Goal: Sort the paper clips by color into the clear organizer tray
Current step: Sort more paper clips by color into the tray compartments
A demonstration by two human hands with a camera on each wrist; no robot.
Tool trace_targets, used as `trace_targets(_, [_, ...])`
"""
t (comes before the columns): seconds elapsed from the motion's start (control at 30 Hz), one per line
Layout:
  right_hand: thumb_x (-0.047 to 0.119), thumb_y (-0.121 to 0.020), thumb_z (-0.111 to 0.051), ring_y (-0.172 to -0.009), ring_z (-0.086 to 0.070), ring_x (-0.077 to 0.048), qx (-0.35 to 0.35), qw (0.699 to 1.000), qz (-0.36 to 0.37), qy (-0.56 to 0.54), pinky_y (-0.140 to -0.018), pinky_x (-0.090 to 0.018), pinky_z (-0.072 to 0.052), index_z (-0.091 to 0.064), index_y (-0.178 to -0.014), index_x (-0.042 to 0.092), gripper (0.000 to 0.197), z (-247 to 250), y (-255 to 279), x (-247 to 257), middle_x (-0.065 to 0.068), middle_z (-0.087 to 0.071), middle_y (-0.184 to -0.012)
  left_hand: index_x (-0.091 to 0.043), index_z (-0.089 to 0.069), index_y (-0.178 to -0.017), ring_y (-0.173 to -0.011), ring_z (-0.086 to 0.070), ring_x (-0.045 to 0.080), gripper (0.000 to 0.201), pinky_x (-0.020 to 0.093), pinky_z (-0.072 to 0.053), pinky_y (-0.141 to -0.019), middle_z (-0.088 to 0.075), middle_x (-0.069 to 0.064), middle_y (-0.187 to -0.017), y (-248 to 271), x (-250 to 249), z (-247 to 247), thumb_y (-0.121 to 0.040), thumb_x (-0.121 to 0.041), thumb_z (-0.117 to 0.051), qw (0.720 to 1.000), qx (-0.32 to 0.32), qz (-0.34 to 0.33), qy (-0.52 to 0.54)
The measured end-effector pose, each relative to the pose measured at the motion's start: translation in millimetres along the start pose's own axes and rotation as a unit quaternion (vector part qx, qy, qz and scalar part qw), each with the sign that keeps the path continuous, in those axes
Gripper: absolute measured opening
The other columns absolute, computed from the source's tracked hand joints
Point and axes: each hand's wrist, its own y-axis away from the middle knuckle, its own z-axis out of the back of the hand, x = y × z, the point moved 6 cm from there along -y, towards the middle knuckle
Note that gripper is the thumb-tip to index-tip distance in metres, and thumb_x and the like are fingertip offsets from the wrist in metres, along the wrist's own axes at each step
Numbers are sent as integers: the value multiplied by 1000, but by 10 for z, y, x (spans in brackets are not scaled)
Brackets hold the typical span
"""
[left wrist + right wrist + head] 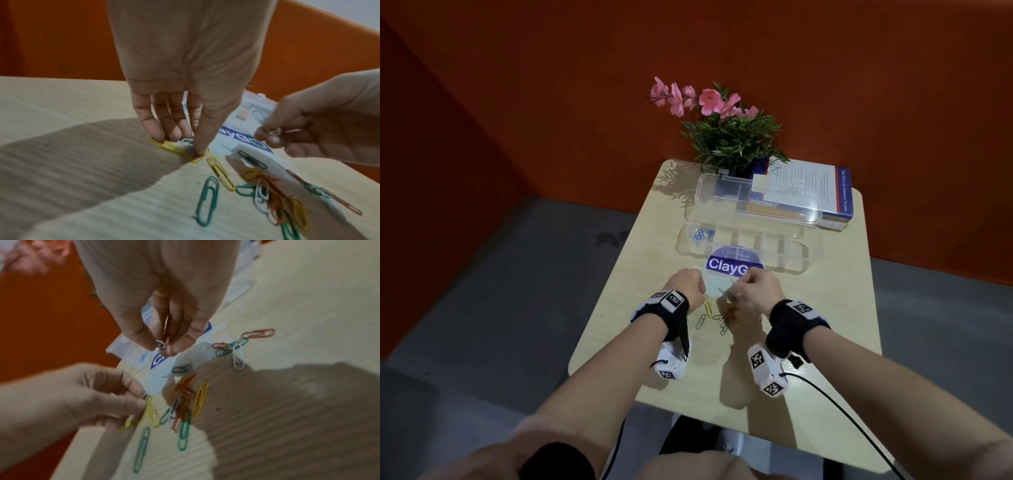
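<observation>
**Orange corner, small pale table**

Orange walls point(551, 85) are meeting in a corner above a grey floor point(500, 274). A pale wooden table point(825, 325) with rounded corners is standing by the far wall. Light is casting soft shadows across its top, where a pink-flowered plant point(732, 137) and a book point(808, 185) are sitting at the back.

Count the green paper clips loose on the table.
4. Lone green clip left of the pile; half-hidden green clip at its left edge; bright green clip at its near end; tangled green clip to its right. More may hide underneath.
</observation>
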Motion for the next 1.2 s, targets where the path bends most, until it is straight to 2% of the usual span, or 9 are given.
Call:
trace_targets(0.1, [-6, -74, -66, -60, -57, -26, 46, 981, -71, -173, -59, -34, -49, -55, -71, 7, 17, 53, 54, -181, -13, -60, -67, -22, -56, -80, -98, -63, 24, 18, 31, -47, -74, -67, 4, -106, 8, -1, 16, -84, -5, -57, 1000, -9, -10, 5])
trace_targets(0.27, [-19, -83, -50, -60, -56, -25, 99, 929, -119, -336, -53, -28, -56, -55, -112, 2, 36, 72, 207, -317, -18, -57, -88, -20, -60, -96, -95, -61, 24, 21, 33, -50, -75, -66, 4, -107, 71, -48, 92, -88, -3, -51, 999, -29, -35, 28])
trace_targets(0.37, [-17, -85, -41, -56, -44, -24, 115, 896, -170, -393, -50, -31, -47, -58, -90, -5, 21, 51, 294, -320, -25, -57, -84, -15, -65, -103, -103, -60, 26, 22, 35, -51, -88, -61, 8, -111, 86, -70, 131, -92, -6, -49, 996, -46, -53, 45])
trace_targets(0.43, [-6, -85, -43, -53, -38, -23, 111, 892, -191, -395, -50, -30, -39, -53, -65, -1, 23, 70, 330, -307, -18, -50, -67, -15, -65, -93, -96, -58, 24, 18, 32, -49, -84, -55, 7, -105, 121, -100, 116, -90, -7, -49, 995, -44, -58, 65])
trace_targets(0.57, [10, -84, -50, -48, -39, -18, 38, 971, -132, -196, -48, -24, -28, -53, -67, 7, 18, 297, 199, -346, -5, -49, -52, -12, -61, -83, -91, -62, 26, 15, 39, -52, -83, -63, 8, -101, 178, -167, -13, -89, -14, -47, 994, -6, -33, 107])
trace_targets(0.63, [13, -81, -56, -54, -51, -16, 62, 997, -49, -6, -50, -22, -37, -57, -69, 14, 12, 350, 190, -295, -1, -62, -61, -6, -62, -90, -95, -64, 31, 24, 40, -51, -83, -67, 13, -105, 210, -207, -114, -90, -17, -41, 993, 30, -18, 112])
trace_targets(0.8, [23, -82, -51, -87, -61, -18, 127, 940, 56, 311, -74, -22, -42, -64, -87, 28, 15, 284, 343, -352, 11, -65, -89, -14, -59, -93, -96, -62, 27, 21, 35, -49, -81, -68, 8, -103, 303, -294, -249, -89, -35, -61, 998, 33, -46, -17])
trace_targets(0.97, [20, -84, -48, -95, -61, -29, 145, 907, 71, 388, -77, -31, -45, -59, -93, 19, 14, 230, 336, -327, -8, -68, -102, -11, -64, -98, -102, -64, 26, 20, 36, -50, -84, -71, 8, -106, 312, -318, -283, -87, -27, -68, 998, 35, -47, 0])
trace_targets(1.2, [22, -89, -48, -86, -52, -25, 196, 880, 31, 432, -74, -31, -41, -46, -91, 19, 4, 173, 310, -333, -11, -62, -108, -4, -69, -102, -108, -65, 26, 19, 35, -52, -92, -71, 11, -113, 306, -357, -287, -87, -16, -68, 997, 49, -40, 38])
